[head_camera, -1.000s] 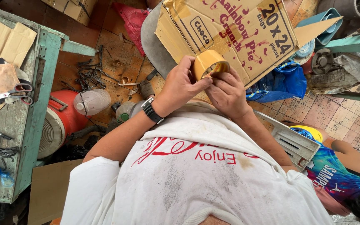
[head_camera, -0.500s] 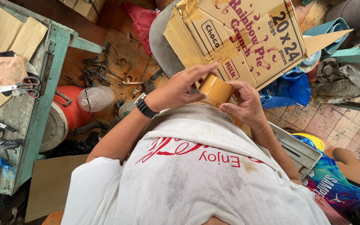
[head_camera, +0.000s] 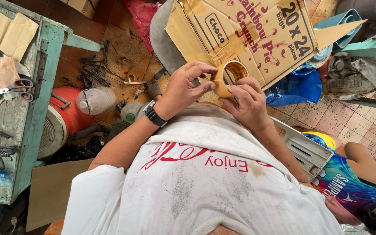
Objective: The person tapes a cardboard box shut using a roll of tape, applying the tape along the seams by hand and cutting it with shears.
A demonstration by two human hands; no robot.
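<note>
- Gripping a roll of brown packing tape (head_camera: 228,78), both hands are seen just above the middle of the frame, in front of a large printed cardboard box (head_camera: 244,37).
- The roll is pinched at its outer rim by the left hand (head_camera: 183,89), thumb on one side and fingers curled over the top; a black wristwatch (head_camera: 155,116) is worn on that wrist.
- The right hand (head_camera: 249,104) is closed against the roll's lower edge, fingertips pressed on the tape surface as if a loose end is being felt for.
- The roll is judged light and stiff, its cardboard core rigid; the outer face is likely smooth and slippery, the underside of any free end sticky.
- The best hold is judged to be across the rim or through the open core, where nothing adheres.
- A green workbench (head_camera: 27,130) with scissors (head_camera: 9,89) is seen at the left edge, a red cooler (head_camera: 59,122) beside it.
- Another person in a tie-dye shirt (head_camera: 344,182) is seen at lower right.
</note>
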